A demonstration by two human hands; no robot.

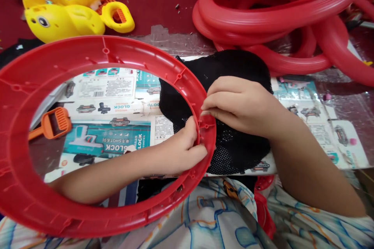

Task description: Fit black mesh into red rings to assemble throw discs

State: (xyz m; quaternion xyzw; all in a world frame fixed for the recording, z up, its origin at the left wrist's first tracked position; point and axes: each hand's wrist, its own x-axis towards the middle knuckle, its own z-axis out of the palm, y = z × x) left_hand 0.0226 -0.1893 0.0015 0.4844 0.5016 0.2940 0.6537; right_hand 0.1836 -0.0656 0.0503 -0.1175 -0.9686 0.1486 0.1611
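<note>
Gripping a glossy, ribbed plastic ring [124,53]

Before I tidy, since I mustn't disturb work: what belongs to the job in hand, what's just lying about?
Job in hand:
red plastic ring, held by left hand
probably black mesh fabric beneath

Apparently lying about:
yellow plastic animal toy
orange slotted plastic scoop
perhaps curved red plastic tubes

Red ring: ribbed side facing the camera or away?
Facing the camera: ribs and round posts show along the red ring, with the left hand at its inner edge.
</note>
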